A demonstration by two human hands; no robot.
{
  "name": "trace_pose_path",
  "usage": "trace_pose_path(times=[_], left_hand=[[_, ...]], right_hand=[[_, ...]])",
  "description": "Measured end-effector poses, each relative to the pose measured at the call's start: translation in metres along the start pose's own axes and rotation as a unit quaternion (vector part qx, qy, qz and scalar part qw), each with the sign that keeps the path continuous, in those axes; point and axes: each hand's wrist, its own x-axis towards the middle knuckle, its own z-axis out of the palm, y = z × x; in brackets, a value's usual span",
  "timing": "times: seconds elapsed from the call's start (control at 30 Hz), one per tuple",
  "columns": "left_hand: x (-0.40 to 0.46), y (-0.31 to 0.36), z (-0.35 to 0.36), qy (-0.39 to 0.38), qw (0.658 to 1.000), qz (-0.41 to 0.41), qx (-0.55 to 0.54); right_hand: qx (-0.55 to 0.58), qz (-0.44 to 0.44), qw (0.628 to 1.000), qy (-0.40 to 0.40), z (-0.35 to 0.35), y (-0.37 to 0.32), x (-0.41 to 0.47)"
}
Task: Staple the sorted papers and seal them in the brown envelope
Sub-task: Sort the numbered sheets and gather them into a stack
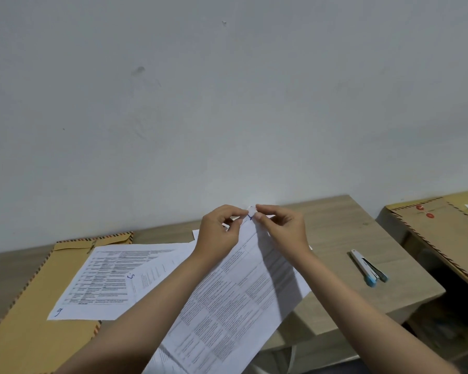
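Both hands sit at frame centre, just above the desk [343, 228] edge w/ the wall behind. Left hand [219, 229] and right hand [283, 228] each pinch the top corner of the papers [233, 298], fingertips nearly meeting at that corner, where a blue pen mark shows. The papers hang down from there toward bottom centre, tilted diagonally and lifted at the top end. Thin printed sheets, so light and floppy: held by one corner they sag and can fan apart, and the sheets likely slide on each other. Best hold is prob. right where the fingers are now, corner squeezed flat so edges stay aligned for the staple; a 2nd grip lower down would stop the droop. Stapler [369, 268] lies at centre right on the desk, well apart from both hands, untouched. Envelope [33, 314] lies flat at lower left, w/ other loose sheets [100, 279] resting on it. Another envelope [443, 233] sits at far right.
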Motion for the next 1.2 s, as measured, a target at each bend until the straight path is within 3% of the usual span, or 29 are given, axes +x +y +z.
trace_pose_path(times=[0.13, 0.17, 0.27, 0.37, 0.63, 0.83, 1.03, 1.2], left_hand=[[0.001, -0.020, -0.002, 0.004, 0.999, -0.042, 0.013], [0.001, -0.024, -0.002, 0.005, 0.999, -0.051, 0.017], [0.002, -0.035, -0.003, 0.008, 0.997, -0.073, 0.033], [0.002, -0.043, -0.004, 0.014, 0.996, -0.081, 0.045], [0.007, -0.060, 0.002, 0.015, 0.994, -0.086, 0.062], [0.012, -0.062, 0.012, -0.004, 0.994, -0.094, 0.059], [0.015, -0.054, 0.026, -0.024, 0.994, -0.091, 0.046], [0.015, -0.048, 0.035, -0.028, 0.996, -0.081, 0.038]], right_hand=[[-0.123, 0.078, 0.988, 0.055, -0.015, 0.058, 0.032], [-0.207, 0.099, 0.970, 0.075, -0.023, 0.076, 0.041], [-0.464, 0.164, 0.868, 0.068, -0.043, 0.119, 0.059], [-0.523, 0.198, 0.828, 0.043, -0.046, 0.135, 0.064], [-0.391, 0.220, 0.893, 0.038, -0.062, 0.137, 0.078], [-0.293, 0.133, 0.947, 0.000, -0.071, 0.124, 0.060], [-0.311, 0.085, 0.941, -0.103, -0.084, 0.088, 0.052], [-0.331, 0.056, 0.939, -0.078, -0.084, 0.079, 0.047]])
